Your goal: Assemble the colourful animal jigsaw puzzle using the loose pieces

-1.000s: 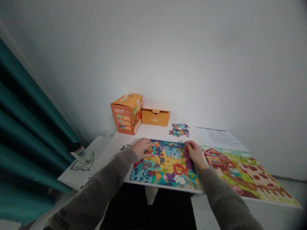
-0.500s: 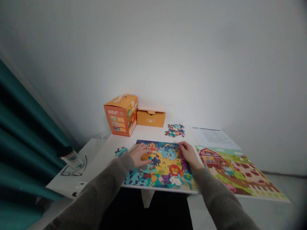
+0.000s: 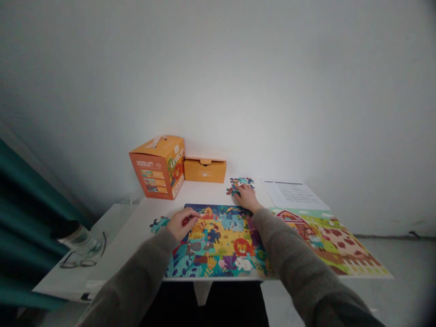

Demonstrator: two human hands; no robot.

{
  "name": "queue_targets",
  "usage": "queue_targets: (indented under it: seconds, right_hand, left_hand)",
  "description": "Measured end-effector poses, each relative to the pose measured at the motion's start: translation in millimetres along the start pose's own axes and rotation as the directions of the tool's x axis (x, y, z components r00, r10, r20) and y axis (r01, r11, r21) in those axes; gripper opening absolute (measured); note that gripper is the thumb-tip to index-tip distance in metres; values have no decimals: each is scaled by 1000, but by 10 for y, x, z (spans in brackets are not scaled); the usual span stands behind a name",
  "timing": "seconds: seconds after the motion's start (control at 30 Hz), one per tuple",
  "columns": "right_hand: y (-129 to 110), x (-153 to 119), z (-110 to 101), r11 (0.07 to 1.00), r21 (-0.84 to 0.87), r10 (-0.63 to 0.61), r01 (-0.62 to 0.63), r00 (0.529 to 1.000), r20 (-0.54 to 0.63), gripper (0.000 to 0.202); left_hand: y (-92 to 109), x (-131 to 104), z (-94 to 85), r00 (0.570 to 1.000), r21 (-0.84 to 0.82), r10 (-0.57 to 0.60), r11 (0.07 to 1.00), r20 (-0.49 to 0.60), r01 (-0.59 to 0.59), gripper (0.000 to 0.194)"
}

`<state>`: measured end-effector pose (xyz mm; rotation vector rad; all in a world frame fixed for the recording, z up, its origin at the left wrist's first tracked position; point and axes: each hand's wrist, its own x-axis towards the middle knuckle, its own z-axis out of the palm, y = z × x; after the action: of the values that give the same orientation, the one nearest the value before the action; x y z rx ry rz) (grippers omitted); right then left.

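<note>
The animal jigsaw puzzle [image 3: 221,252] lies flat on the table in front of me, showing a lion, a rabbit and an elephant. My left hand [image 3: 181,223] rests over its upper left part, the fingers bent and the thumb a little apart; no piece shows clearly in it. Beyond the puzzle's far edge, my right hand [image 3: 246,196] reaches onto a group of loose puzzle pieces [image 3: 242,181]. Its fingers are spread over the nearer pieces and hide some of them. More loose pieces [image 3: 159,224] lie just left of the puzzle, partly beside my left wrist.
An orange puzzle box [image 3: 156,168] and a smaller orange box [image 3: 205,171] stand against the wall. To the right are a printed sheet [image 3: 294,194] and a farm picture [image 3: 335,240]. A lidded jar [image 3: 81,240] and glasses [image 3: 81,262] sit at the left.
My right hand has gone from the puzzle's upper right corner out to the loose pieces behind it. My left hand has shifted left on the puzzle, its fingers drawn closer together. The view has turned slightly.
</note>
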<state>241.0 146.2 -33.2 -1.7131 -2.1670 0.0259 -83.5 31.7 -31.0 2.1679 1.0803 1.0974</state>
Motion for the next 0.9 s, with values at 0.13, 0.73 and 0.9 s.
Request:
queue_targets:
  seconds: [0.13, 0.73, 0.9]
  right_hand:
    - [17, 103, 74, 998, -62, -18, 23, 997, 79, 37]
    - [37, 185, 69, 999, 38, 12, -14, 999, 40, 39]
    - [-84, 178, 8, 986, 167, -19, 22, 1000, -15, 28]
  left_hand:
    - [10, 1, 0, 1000, -7, -23, 1000, 5, 23, 22]
    - [-22, -9, 21, 996, -46, -82, 996, -20, 81, 22]
    - [-74, -3, 21, 992, -99, -123, 988, -25, 120, 23]
